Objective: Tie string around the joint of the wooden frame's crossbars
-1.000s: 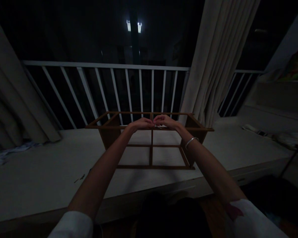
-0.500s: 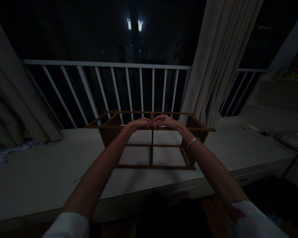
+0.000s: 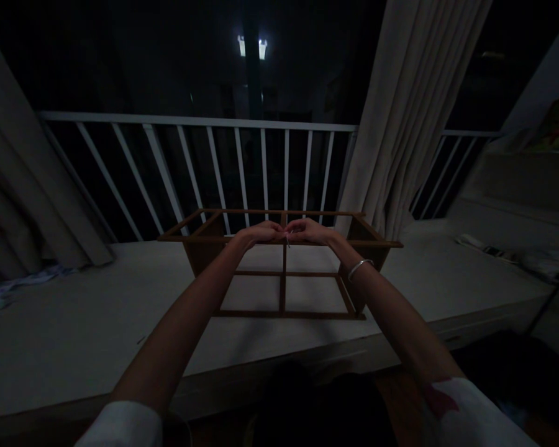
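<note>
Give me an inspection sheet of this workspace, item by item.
Surface: pale ledge, dimly lit.
Job's things: wooden slatted frame standing on the ledge; tiny pale strand at the fingertips, too small to identify.
Clutter: crumpled cloth at far left; pale rumpled items at right.
Hands: left hand and right hand meet over the frame's near top rail; bracelet on right wrist.
Cables: nothing seen.
Surroundings: white railing, beige curtain, darkness beyond.

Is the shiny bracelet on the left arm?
No, the silver bangle sits on the right wrist, and the left arm has none showing.
</note>
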A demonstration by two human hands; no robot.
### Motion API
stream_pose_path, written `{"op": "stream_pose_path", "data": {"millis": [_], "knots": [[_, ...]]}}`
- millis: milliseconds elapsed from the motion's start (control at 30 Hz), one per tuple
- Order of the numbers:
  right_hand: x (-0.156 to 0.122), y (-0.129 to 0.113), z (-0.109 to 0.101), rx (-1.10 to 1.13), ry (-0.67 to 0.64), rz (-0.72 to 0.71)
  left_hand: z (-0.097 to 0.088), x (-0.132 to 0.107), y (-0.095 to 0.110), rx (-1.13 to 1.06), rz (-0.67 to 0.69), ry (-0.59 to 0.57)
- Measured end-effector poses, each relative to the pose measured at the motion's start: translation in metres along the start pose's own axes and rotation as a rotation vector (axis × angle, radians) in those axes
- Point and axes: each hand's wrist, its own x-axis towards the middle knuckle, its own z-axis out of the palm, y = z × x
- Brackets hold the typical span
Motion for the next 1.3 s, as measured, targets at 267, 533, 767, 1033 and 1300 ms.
{"op": "stream_pose_path", "data": {"millis": [267,533,767,1033,1300], "knots": [[0.000,0.001,0.001,-0.185,0.053,0.015,-0.002,-0.008,0.005,0.036,-0.016,0.063],[0.002,0.002,0.001,-0.221,0.065,-0.013,-0.003,-0.031,0.017,-0.013,0.108,-0.028],[0.002,0.003,0.001,-0.220,0.082,0.008,-0.011,-0.034,0.025,0.128,0.125,-0.092],[0.003,0.004,0.001,-0.225,0.084,-0.017,-0.012,-0.032,0.037,0.389,0.255,-0.046],[0.004,0.006,0.001,-0.228,0.072,0.012,-0.006,-0.034,0.042,0.752,0.243,0.099]]}}
